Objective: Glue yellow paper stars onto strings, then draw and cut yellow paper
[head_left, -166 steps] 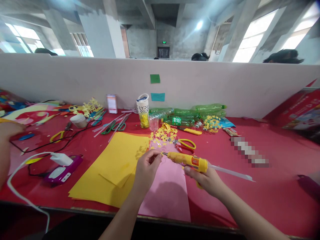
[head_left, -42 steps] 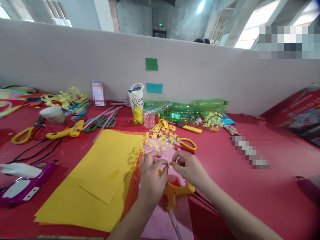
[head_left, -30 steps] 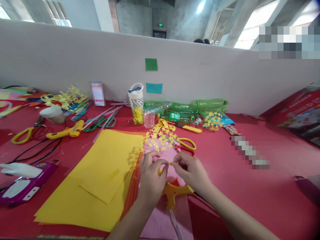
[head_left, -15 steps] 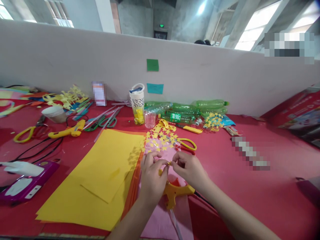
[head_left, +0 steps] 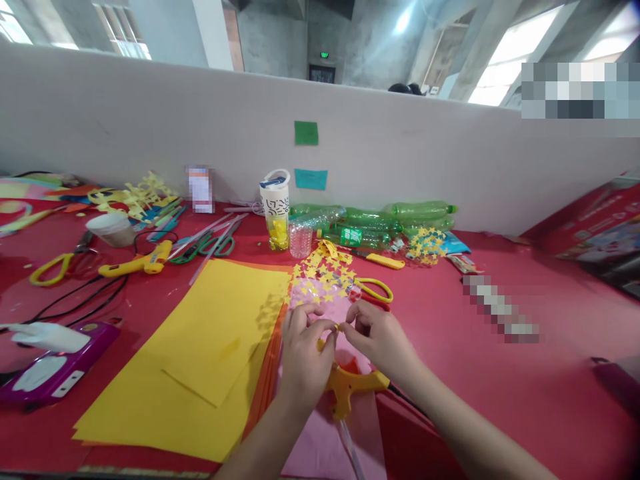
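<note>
My left hand and my right hand meet fingertip to fingertip over pink paper. Both pinch one small yellow piece, perhaps a paper star; its shape is too small to tell. Just below my hands lies a yellow glue gun with a clear stick pointing toward me. Many yellow paper stars are scattered on clear plastic beyond my fingers. Left of my left hand is a stack of yellow paper, with orange sheets under its right edge.
Yellow-handled scissors and a yellow cutter lie beyond my right hand. Green bottles and a patterned cup line the white partition. At left are a second glue gun, cables, a paper cup and a purple power strip.
The small yellow piece and my right fingertips have shifted very slightly to the left. My left hand has hardly moved.
</note>
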A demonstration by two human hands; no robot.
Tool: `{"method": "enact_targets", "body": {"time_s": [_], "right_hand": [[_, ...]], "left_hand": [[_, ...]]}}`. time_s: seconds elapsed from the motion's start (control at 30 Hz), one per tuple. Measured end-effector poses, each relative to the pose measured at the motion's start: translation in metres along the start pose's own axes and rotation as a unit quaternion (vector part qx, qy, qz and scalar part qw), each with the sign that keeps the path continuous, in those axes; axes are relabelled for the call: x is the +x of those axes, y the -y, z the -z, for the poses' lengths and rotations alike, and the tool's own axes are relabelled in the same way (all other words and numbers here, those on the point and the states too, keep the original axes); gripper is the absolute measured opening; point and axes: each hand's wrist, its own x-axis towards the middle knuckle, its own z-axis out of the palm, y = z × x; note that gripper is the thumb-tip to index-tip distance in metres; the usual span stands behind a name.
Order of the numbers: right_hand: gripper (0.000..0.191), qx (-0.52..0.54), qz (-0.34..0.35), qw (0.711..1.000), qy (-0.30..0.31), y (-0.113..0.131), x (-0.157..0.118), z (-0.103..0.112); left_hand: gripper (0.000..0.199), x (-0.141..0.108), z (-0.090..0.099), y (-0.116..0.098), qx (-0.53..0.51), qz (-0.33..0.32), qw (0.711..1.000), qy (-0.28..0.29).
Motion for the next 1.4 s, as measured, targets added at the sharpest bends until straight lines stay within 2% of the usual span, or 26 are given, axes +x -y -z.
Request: {"method": "enact_targets", "body": {"time_s": [0.33, 0.67, 0.87, 0.93, 1.0, 1.1, 1.17, 1.23, 1.3, 1.4], "right_hand": [[0.017, 0.011, 0.002, 1.0, -0.021, -0.002, -0.002, -0.003], [0.015, 0.044, 0.006, 0.998, -0.041, -0.004, -0.009, 0.01], [0.026, 0.038, -0.008, 0.998, -0.058, -0.015, -0.013, 0.021], [0.021, 0.031, -0.008, 0.997, -0.072, -0.021, -0.011, 0.023], [0.012, 0.023, 0.01, 0.995, -0.098, -0.028, -0.007, 0.024], [0.04, 0.028, 0.046, 0.992, -0.112, -0.039, 0.005, 0.021], [0.059, 0.058, 0.048, 0.994, -0.083, -0.045, 0.014, 0.016], [0.07, 0.081, 0.044, 0.995, -0.048, -0.049, 0.023, 0.011], [0.072, 0.091, 0.045, 0.994, -0.03, -0.051, 0.027, 0.007], [0.068, 0.099, 0.05, 0.994, -0.026, -0.05, 0.024, 0.004]], "left_hand": [[0.015, 0.0, -0.001, 0.002, -0.005, -0.009, 1.0, -0.011], [0.015, -0.002, 0.006, 0.003, 0.057, -0.054, 0.997, -0.025], [0.024, -0.001, 0.018, -0.003, 0.007, -0.056, 0.998, -0.022], [0.022, 0.001, 0.023, -0.003, -0.025, -0.047, 0.998, -0.032], [0.02, 0.002, 0.027, -0.001, -0.05, -0.02, 0.997, -0.059], [0.031, 0.006, 0.029, 0.008, -0.063, 0.058, 0.993, -0.085], [0.043, 0.01, 0.03, 0.014, -0.097, 0.135, 0.984, -0.063], [0.047, 0.013, 0.029, 0.019, -0.161, 0.217, 0.963, -0.021], [0.048, 0.018, 0.027, 0.021, -0.216, 0.273, 0.937, 0.007], [0.05, 0.025, 0.021, 0.024, -0.259, 0.307, 0.916, 0.023]]}}
